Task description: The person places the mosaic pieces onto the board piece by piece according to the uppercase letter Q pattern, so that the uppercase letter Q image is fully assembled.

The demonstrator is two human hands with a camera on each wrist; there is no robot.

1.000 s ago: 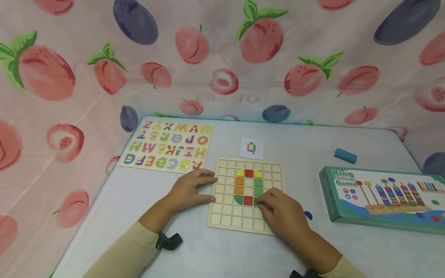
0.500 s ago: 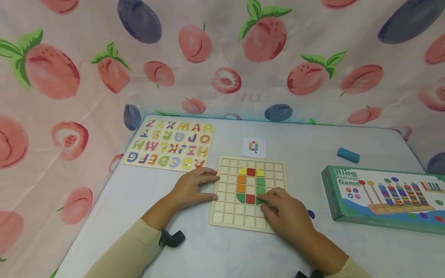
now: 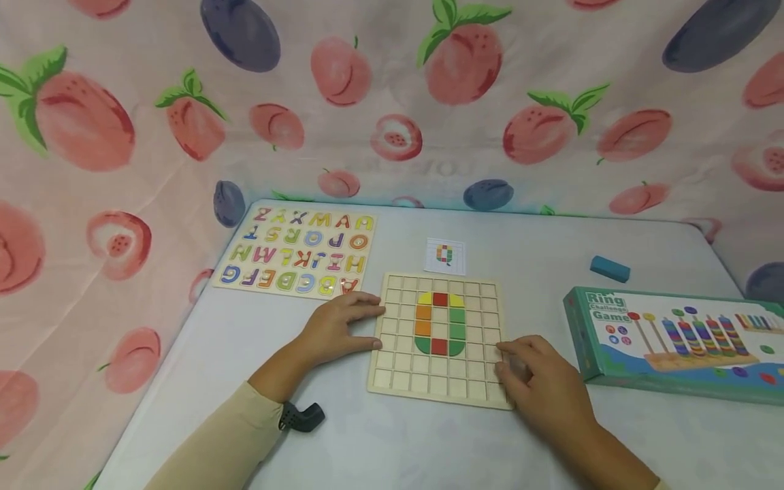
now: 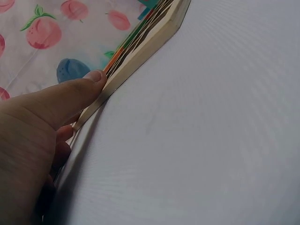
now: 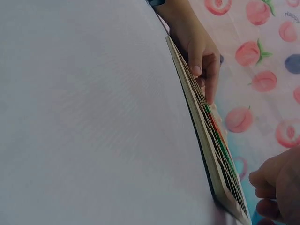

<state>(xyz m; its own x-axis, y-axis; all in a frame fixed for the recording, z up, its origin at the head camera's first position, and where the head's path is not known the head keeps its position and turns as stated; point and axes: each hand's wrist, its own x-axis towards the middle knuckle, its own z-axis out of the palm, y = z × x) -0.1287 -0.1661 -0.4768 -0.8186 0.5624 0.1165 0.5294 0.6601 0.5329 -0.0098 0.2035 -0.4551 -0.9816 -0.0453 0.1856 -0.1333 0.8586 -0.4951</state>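
Note:
A wooden grid board [image 3: 401, 380] lies on the table, with coloured tiles forming an upright ring: red tiles [image 3: 439, 347] at top and bottom, orange tiles [image 3: 422, 320] on the left, green tiles [image 3: 456, 323] on the right. Yellow and green rounded pieces fill the corners, including a green corner tile [image 3: 456, 348] at lower right. My left hand [image 3: 337, 328] rests its thumb and fingertips against the board's left edge, fingers fairly straight. Beside the right edge is my right hand [image 3: 548, 384], fingers loosely bent, fingertips at the rim; nothing shows between them.
Behind the board lies a small pattern card [image 3: 445, 256]. An alphabet puzzle board [image 3: 294, 253] is at back left. To the right are a Ring Challenge Game box [image 3: 680, 344] and a blue block [image 3: 610, 268]. A fruit-print cloth [image 3: 392, 88] stands behind the table.
My right hand has let go of the lower-right green corner tile and moved right to the board's edge. The dark blue piece beside it is now out of sight. My left hand stays put.

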